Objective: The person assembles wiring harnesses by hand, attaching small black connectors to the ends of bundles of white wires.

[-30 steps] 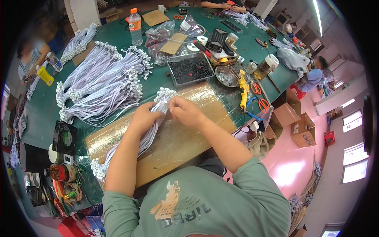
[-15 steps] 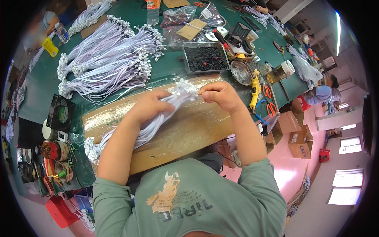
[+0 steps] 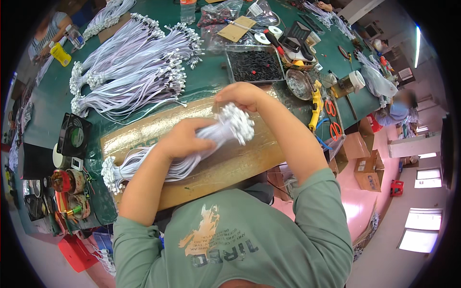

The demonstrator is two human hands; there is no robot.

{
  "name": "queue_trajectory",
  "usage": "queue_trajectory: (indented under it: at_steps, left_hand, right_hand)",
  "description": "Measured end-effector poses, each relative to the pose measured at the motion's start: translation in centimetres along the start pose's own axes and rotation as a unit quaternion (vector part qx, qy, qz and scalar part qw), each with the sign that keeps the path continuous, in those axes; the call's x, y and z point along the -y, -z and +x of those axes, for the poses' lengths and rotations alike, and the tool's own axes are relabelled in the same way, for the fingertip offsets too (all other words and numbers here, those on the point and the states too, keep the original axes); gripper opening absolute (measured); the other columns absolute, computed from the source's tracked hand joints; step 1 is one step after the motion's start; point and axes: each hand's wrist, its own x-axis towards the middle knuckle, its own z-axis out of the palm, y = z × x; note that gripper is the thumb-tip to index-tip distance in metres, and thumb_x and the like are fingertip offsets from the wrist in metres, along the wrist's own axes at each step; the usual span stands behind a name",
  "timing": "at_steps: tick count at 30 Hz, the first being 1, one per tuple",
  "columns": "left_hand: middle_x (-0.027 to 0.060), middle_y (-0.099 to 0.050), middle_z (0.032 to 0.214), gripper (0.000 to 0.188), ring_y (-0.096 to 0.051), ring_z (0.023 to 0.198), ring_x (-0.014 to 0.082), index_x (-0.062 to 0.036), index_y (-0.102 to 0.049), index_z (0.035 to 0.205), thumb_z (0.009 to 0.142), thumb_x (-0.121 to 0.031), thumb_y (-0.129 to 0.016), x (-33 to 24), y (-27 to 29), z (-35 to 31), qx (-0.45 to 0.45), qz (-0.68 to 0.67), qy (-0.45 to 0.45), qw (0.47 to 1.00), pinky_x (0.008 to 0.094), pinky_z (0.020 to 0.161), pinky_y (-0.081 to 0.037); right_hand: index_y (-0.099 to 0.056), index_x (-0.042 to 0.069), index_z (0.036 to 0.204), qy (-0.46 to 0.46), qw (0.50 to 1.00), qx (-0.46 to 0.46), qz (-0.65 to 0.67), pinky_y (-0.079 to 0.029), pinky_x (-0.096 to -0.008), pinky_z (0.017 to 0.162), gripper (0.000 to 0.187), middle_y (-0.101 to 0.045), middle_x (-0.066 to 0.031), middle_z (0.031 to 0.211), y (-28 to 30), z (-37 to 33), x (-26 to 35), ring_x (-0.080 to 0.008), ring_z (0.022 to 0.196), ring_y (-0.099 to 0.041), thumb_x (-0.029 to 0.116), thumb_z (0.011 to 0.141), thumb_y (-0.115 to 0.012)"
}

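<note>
A bundle of white ribbon cables (image 3: pixel 180 168) lies across the brown board in front of me, with white plugs bunched at both ends. My left hand (image 3: pixel 185 138) is wrapped round it below the upper plug end (image 3: pixel 236 123), which points to the right. My right hand (image 3: pixel 241 96) is just behind those plugs with its fingers pinched together. What the pinch holds, if anything, is too small or hidden to make out. The bundle's other plug end (image 3: pixel 112 175) rests at the board's left edge, beside my left forearm.
Other cable bundles (image 3: pixel 137 62) are piled at the far left of the green table. Beyond the brown board (image 3: pixel 259 153) stands a clear tray of small black parts (image 3: pixel 254 65). To its right are a yellow tool (image 3: pixel 316 105) and orange-handled scissors (image 3: pixel 330 107). A black fan (image 3: pixel 74 136) stands left.
My right hand has moved left and away from me, from the right of the plugs to behind them. The bundle's upper end has turned towards the right and nearer. My left hand keeps its hold.
</note>
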Motion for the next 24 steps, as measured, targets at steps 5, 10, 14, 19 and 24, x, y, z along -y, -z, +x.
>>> queue_trajectory:
  at_steps: [5, 10, 14, 19, 24]
  left_hand:
    - [0.0087, -0.067, 0.107, 0.058, -0.060, 0.095, 0.0148, 0.0056, -0.062, 0.120, 0.067, -0.013, -0.076, 0.2, 1.7, 0.3, 0.029, -0.261, 0.091, 0.960, 0.0281, 0.087, -0.047]
    - [0.0071, -0.068, 0.101, 0.054, -0.061, 0.093, 0.0163, 0.0015, -0.065, 0.116, 0.068, -0.020, -0.077, 1.0, 0.4, 1.2, 0.156, -0.186, 0.073, 0.967, 0.0298, 0.085, -0.047]
    - [0.0207, -0.066, 0.099, 0.048, -0.063, 0.091, 0.0302, -0.0029, -0.065, 0.113, 0.075, -0.031, -0.071, -0.8, -1.8, 0.6, 0.146, 0.090, 0.054, 0.984, 0.0368, 0.084, -0.048]
    - [0.0220, -0.066, 0.099, 0.046, -0.063, 0.093, 0.0341, -0.0025, -0.065, 0.111, 0.077, -0.034, -0.069, -0.8, -2.6, 0.5, 0.111, 0.186, 0.073, 0.974, 0.0402, 0.085, -0.048]
    - [0.0195, -0.068, 0.098, 0.045, -0.066, 0.086, 0.0351, -0.0046, -0.065, 0.114, 0.076, -0.030, -0.066, -0.8, -1.7, 0.4, 0.029, 0.118, 0.094, 0.988, 0.0420, 0.083, -0.050]
  right_hand:
    - [-0.068, 0.004, 0.101, 0.067, 0.982, -0.022, 0.176, -0.025, -0.0216, 0.042, 0.018, -0.050, 0.0064, 0.064, 1.9, -1.8, -2.4, -0.0031, 0.048, -0.034, 0.018, 0.092, -0.065]
    - [-0.070, 0.004, 0.102, 0.251, 0.960, -0.095, 0.085, -0.036, -0.0218, 0.052, 0.020, -0.058, 0.0034, 0.073, 1.0, -3.6, -0.5, -0.0061, 0.058, -0.046, 0.020, 0.090, -0.067]
    - [-0.073, 0.003, 0.095, 0.372, 0.912, -0.014, -0.171, -0.045, -0.0254, 0.068, 0.018, -0.062, 0.0003, 0.079, -2.3, -3.9, 4.0, -0.0109, 0.076, -0.056, 0.019, 0.088, -0.069]
    - [-0.073, 0.006, 0.094, 0.433, 0.855, 0.124, -0.259, -0.046, -0.0294, 0.075, 0.016, -0.064, -0.0047, 0.087, -6.7, -6.5, 7.1, -0.0161, 0.083, -0.060, 0.019, 0.087, -0.068]
    - [-0.073, 0.007, 0.095, 0.400, 0.849, 0.078, -0.337, -0.047, -0.0310, 0.076, 0.015, -0.064, -0.0066, 0.091, -5.3, -7.1, 5.8, -0.0206, 0.086, -0.061, 0.018, 0.086, -0.068]
